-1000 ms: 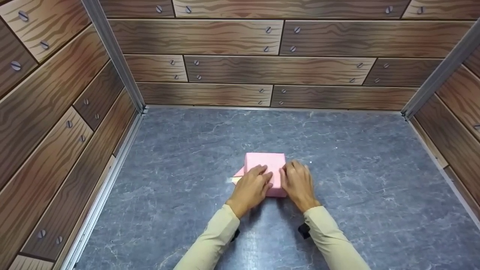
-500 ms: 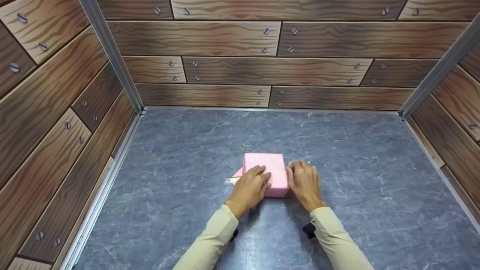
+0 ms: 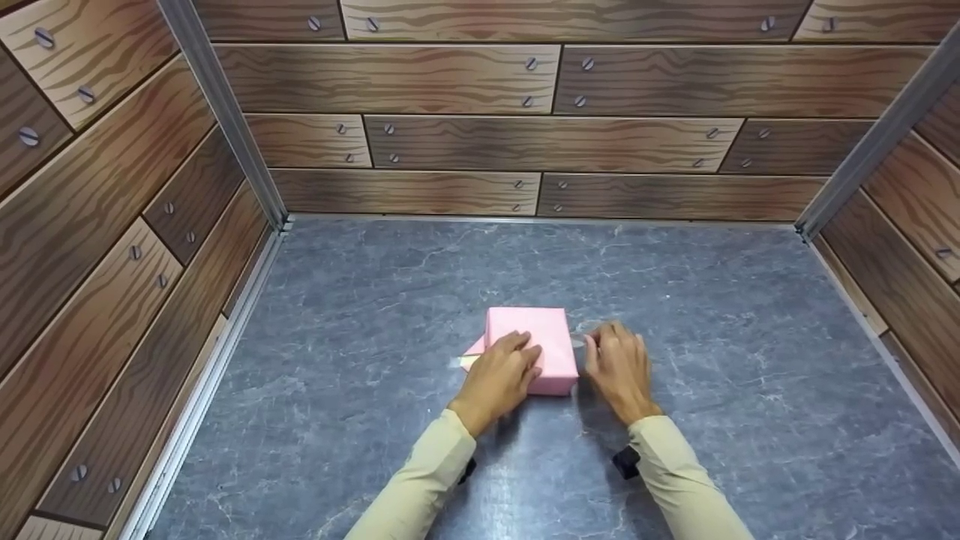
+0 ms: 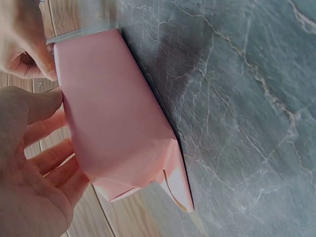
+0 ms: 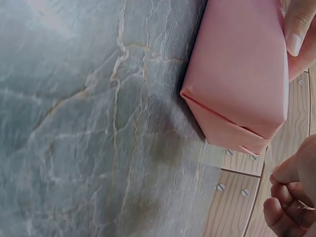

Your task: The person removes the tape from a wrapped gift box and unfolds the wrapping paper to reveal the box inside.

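A box wrapped in pink paper (image 3: 551, 337) lies on the grey marbled table. My left hand (image 3: 500, 373) rests on its top, fingers spread and relaxed; in the left wrist view the thumb touches the box's edge. A loose pink paper flap (image 4: 178, 185) sticks out at the box's left end, with a pale strip of tape (image 3: 470, 361) at its tip. Just off the right end, my right hand (image 3: 619, 371) pinches a clear strip of tape (image 3: 577, 340) between thumb and finger. This strip reaches toward the box; where it is stuck is hard to see.
Wood-plank-patterned walls (image 3: 465, 79) with grey metal corner posts (image 3: 225, 112) enclose the table (image 3: 360, 315) at the back and sides. A dark wrist camera (image 3: 626, 463) sits under the right sleeve.
My right hand has moved to the right, away from the box's end, and the clear tape now shows between them. The left hand stays on the box.
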Demonstrator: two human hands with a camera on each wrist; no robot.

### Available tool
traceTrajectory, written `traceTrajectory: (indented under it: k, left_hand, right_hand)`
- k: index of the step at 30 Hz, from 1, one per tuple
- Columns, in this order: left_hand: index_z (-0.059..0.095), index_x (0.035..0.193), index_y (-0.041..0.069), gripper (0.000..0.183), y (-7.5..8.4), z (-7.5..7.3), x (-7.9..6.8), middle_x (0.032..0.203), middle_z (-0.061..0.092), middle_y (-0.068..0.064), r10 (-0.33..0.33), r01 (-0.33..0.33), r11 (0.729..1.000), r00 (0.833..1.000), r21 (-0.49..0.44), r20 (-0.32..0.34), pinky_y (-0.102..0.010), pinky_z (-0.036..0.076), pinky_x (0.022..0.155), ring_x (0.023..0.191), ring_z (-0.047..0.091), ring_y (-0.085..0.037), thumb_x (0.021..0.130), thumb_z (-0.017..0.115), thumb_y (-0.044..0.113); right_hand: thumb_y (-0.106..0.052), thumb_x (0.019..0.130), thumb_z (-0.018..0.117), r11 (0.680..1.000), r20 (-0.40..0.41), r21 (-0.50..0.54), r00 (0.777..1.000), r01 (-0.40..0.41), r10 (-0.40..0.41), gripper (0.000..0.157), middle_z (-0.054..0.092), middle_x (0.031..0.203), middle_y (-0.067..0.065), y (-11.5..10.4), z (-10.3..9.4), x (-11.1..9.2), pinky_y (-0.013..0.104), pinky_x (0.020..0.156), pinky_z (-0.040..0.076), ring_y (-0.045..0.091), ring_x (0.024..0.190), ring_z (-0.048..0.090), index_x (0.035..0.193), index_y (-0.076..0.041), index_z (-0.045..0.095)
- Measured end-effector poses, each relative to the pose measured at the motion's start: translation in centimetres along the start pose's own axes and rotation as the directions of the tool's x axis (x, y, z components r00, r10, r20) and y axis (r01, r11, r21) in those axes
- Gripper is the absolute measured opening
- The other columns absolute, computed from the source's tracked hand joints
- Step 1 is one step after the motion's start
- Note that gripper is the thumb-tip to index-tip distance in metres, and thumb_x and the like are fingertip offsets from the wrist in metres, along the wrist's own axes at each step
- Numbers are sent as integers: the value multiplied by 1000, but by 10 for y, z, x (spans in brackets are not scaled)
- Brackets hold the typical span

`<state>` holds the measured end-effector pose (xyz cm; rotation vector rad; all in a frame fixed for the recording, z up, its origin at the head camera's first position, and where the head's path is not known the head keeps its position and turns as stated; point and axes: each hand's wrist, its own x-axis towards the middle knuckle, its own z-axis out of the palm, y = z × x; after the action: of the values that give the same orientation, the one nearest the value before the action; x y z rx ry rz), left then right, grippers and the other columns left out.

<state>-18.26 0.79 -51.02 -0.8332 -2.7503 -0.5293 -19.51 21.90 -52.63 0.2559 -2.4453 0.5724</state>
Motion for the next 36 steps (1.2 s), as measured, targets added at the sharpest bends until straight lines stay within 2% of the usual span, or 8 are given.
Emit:
traceTrajectory:
  k: [9, 18, 23, 26, 28, 30, 33, 36]
  left_hand:
    - [72, 123, 10, 28, -2, -1, -1, 138, 62, -12, -3, 3, 1000, 1000, -24, 1, -40, 46, 108, 132, 55, -28, 99, 66, 24]
    - [77, 109, 8, 19, -13, -7, 1, 138, 62, -13, 4, 3, 983, 999, -182, 43, -41, 46, 109, 133, 55, -25, 94, 73, 19]
    - [75, 113, 5, 22, -25, -16, -5, 135, 65, -12, 22, -32, 969, 999, -244, -44, -43, 46, 108, 129, 58, -27, 95, 71, 17]
    - [73, 114, 4, 27, -37, -22, -14, 125, 68, -11, -15, -14, 954, 995, -301, -95, -41, 49, 104, 119, 63, -27, 92, 76, 19]
    - [72, 115, 4, 33, -46, -26, -20, 119, 69, -10, -47, 14, 946, 995, -324, -93, -42, 52, 100, 114, 64, -28, 87, 81, 20]
    - [71, 116, 4, 40, -54, -29, -25, 117, 68, -10, -80, 58, 941, 995, -334, -54, -43, 52, 98, 112, 64, -28, 84, 84, 23]
    - [70, 120, 5, 48, -64, -31, -32, 119, 68, -11, -100, 104, 943, 995, -317, 29, -45, 52, 98, 114, 64, -30, 81, 87, 26]
    - [70, 123, 6, 53, -68, -29, -36, 122, 68, -11, -106, 128, 947, 990, -293, 92, -45, 52, 99, 116, 64, -29, 79, 88, 29]
  right_hand:
    - [-6, 89, 74, 998, 10, 23, 998, -61, 61, 14, 62, 80, 17, 8, -11, 0, 53, 65, 49, 39, 71, 62, 80, 3, 68]
    - [-8, 90, 75, 988, 97, 22, 984, -151, 149, 12, 65, 84, 16, 10, -25, 1, 55, 65, 52, 38, 74, 65, 85, 2, 71]
    - [-6, 89, 76, 988, 149, 38, 979, -149, 142, 8, 67, 87, 15, 12, -31, 6, 53, 66, 53, 35, 76, 66, 89, 2, 74]
    - [-1, 86, 77, 992, 211, 79, 974, -103, 84, 10, 69, 91, 15, 13, -35, 9, 52, 69, 54, 33, 79, 67, 95, 2, 74]
    - [2, 82, 80, 991, 264, 116, 964, -67, 34, 18, 70, 94, 15, 16, -36, 10, 52, 72, 55, 34, 83, 68, 99, 3, 73]
    - [5, 78, 81, 987, 323, 158, 946, -33, -20, 28, 71, 100, 16, 19, -37, 10, 53, 77, 56, 36, 89, 68, 105, 4, 72]
    - [7, 75, 83, 974, 410, 225, 907, 4, -98, 41, 69, 108, 19, 23, -34, 9, 55, 84, 55, 40, 97, 67, 113, 7, 69]
    - [0, 75, 86, 958, 473, 284, 866, 24, -162, 50, 67, 113, 21, 26, -29, 7, 55, 90, 53, 42, 104, 65, 119, 8, 66]
